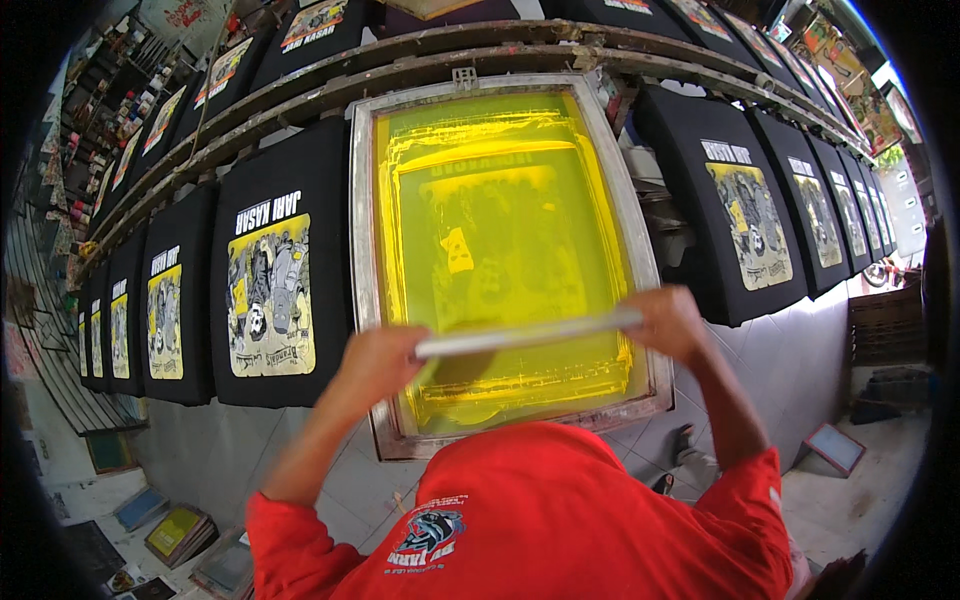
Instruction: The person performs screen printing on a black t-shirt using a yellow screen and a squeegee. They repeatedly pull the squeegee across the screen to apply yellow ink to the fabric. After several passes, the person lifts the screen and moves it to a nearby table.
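A long, pale squeegee (530,334) lies crosswise over the near half of a screen printing frame (366,220). My left hand (382,362) is closed round its left end, and my right hand (664,320) grips the right end. Inside the worn, pale frame, the mesh (520,240) is yellow-green, with bright yellow ink smeared along its sides and in streaks at both the far and near ends. A faint picture shows through the mesh. A metal hinge (464,78) sits at the frame's far edge. My fingers are slightly blurred.
Black shirts with printed pictures, such as one at left (270,240) and one at right (725,190), line both sides on boards. Behind the frame runs a long rail (510,60), with more shirts beyond. Small framed screens (180,533) stand on the floor, lower left.
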Motion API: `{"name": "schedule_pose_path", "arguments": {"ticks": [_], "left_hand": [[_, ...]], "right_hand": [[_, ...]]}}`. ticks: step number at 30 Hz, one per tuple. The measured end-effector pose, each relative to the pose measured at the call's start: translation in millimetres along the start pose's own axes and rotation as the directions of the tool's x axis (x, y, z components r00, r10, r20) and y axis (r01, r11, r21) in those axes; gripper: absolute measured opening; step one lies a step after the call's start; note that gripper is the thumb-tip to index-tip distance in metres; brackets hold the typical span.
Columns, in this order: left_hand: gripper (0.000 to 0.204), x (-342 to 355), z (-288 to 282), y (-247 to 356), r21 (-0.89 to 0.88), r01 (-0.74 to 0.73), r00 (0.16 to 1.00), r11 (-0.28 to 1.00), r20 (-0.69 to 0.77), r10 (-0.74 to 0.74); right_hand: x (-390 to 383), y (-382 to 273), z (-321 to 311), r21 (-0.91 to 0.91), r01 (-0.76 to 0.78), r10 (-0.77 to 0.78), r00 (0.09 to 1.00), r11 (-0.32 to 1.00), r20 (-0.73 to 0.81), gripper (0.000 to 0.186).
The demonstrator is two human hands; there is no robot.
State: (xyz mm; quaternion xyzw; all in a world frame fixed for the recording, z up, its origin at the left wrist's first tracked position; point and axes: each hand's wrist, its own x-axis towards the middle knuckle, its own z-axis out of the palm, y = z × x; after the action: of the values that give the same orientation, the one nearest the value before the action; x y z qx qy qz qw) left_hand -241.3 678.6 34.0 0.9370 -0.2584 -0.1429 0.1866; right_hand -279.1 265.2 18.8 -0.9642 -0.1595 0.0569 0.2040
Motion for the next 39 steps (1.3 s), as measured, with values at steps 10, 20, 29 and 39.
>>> {"name": "schedule_pose_path", "arguments": {"ticks": [10,20,29,39], "left_hand": [[0.022,276.8,-73.8,-126.1,0.185,-0.102,0.941,0.978,-0.302,0.155],[0.023,210.5,-27.6,-98.6,0.170,0.029,0.969,0.985,-0.247,0.014],[0.036,-56.3,100.8,12.9,0.108,-0.025,0.954,0.994,-0.296,0.056],[0.020,-41.4,61.6,14.8,0.068,0.009,0.998,0.998,-0.058,-0.005]], "right_hand": [[299.6,114.9,-29.7,-0.187,-0.081,0.037,0.972,0.979,-0.231,0.037],[224.2,96.7,11.9,-0.210,-0.038,-0.005,0.980,0.977,-0.198,0.029],[-83.9,-0.1,82.6,-0.090,-0.006,-0.013,0.978,0.996,-0.209,0.043],[-51.7,-10.0,37.2,-0.030,-0.071,0.071,0.997,0.997,0.014,0.025]]}}
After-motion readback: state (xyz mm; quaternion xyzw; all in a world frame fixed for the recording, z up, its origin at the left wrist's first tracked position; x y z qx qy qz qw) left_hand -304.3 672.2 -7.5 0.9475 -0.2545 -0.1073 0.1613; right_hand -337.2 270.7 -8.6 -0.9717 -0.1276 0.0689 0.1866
